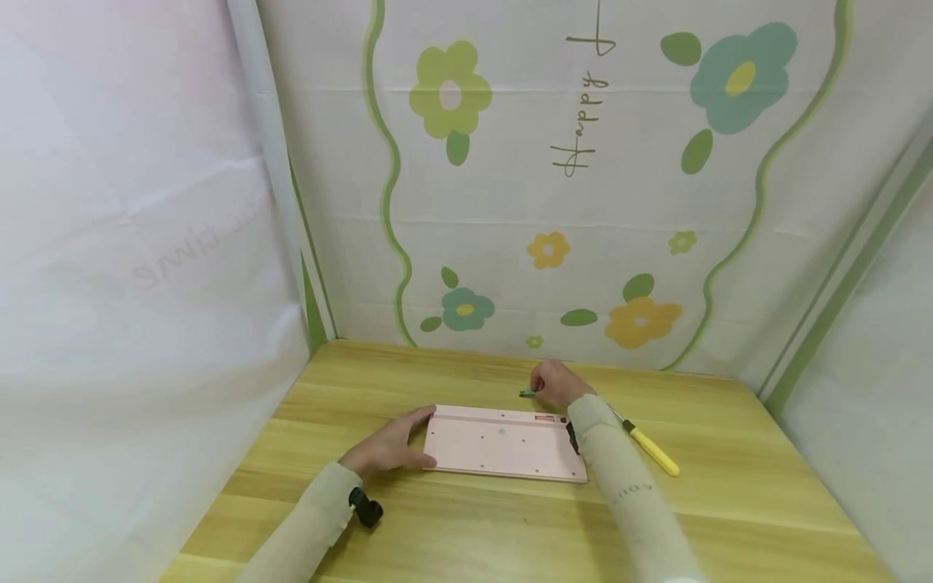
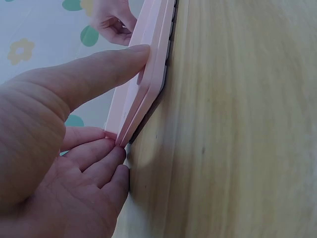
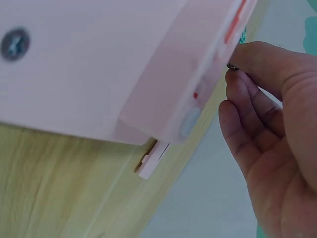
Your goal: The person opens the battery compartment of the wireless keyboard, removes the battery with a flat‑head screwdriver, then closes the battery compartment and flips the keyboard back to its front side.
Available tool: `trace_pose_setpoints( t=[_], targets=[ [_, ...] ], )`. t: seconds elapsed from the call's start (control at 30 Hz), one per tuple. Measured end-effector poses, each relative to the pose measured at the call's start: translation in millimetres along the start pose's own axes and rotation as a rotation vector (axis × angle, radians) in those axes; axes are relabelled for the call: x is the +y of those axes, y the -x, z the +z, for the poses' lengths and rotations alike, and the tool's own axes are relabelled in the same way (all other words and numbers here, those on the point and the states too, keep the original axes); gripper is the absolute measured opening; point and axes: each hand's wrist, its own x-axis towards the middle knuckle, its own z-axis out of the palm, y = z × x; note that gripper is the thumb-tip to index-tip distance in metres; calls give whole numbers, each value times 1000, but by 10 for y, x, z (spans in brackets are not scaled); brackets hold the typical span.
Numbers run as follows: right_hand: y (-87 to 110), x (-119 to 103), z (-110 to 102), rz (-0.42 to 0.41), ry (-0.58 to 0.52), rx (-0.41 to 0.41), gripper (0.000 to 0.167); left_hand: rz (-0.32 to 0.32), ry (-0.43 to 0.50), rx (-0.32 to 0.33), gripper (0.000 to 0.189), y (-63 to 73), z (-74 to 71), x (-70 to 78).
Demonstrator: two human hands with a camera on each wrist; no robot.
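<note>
A pink keyboard (image 1: 503, 445) lies keys down on the table, its screw-dotted back facing up. My left hand (image 1: 389, 444) holds its left end, thumb at the near corner and fingers at the far one; in the left wrist view the thumb (image 2: 124, 59) touches the edge. Along the far edge, toward the right, is an uncovered battery slot (image 1: 547, 418) with red inside. Just beyond that edge, my right hand (image 1: 557, 384) pinches a small green battery (image 1: 526, 393) between thumb and fingers. The hand hides part of the battery.
Right of the keyboard lies a screwdriver (image 1: 654, 452) with a yellow handle, its shaft partly behind my right sleeve. A small pink piece, seemingly a cover (image 3: 151, 161), rests by the keyboard's corner. A floral curtain (image 1: 510, 202) stands behind the wooden table (image 1: 452, 526).
</note>
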Motion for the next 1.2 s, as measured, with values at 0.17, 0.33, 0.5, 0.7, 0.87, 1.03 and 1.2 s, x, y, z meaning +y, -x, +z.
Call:
trace_pose_setpoints(
  t=[0.17,0.33,0.5,0.7,0.87,1.03,1.2],
  targets=[
    [0,28,39,29,11,-12,13,-8,5,-2,101,-4,9,17],
    [5,35,48,47,5,-27,14,-7,0,-4,101,-5,15,25],
    [28,32,14,65,-10,-38,14,0,10,-7,101,-10,13,12],
    [75,33,-141,2,15,-21,17,-11,15,-4,102,-4,1,2],
    [145,112,-285,-53,61,2,15,-13,24,-3,101,4,-6,-1],
    [244,242,-382,-84,81,21,7,-15,21,-2,101,18,-5,1],
    [349,401,-388,-106,97,68,8,-22,32,-2,102,26,-5,8]
  ],
)
